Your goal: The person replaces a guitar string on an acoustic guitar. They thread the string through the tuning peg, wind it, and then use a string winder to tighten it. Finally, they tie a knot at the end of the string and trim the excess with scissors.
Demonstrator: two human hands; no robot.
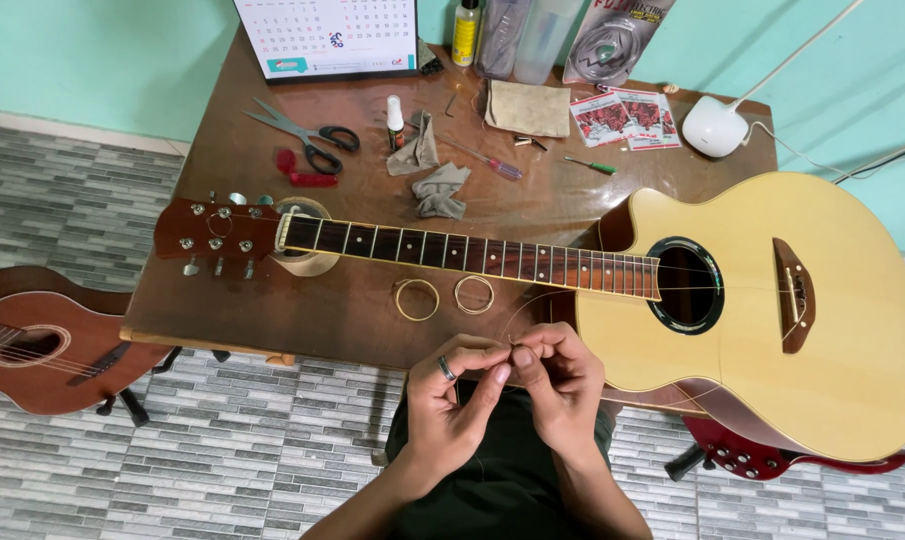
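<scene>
wooden table (272, 300), one blond guitar (772, 310), two coiled strings (416, 299), two scissors (302, 130)

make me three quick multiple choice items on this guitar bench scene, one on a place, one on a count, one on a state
1. Where do the scissors lie?
A. beyond the headstock on the table
B. on the guitar body
C. on the floor

2. How many coiled strings lie below the neck?
A. one
B. two
C. four

3. What are the left hand and right hand doing?
A. resting flat
B. gripping scissors
C. pinching a thin string together

Answers: 1 A, they lie past the headstock; 2 B, two rings side by side; 3 C, fingertips meet on the wire.
</scene>
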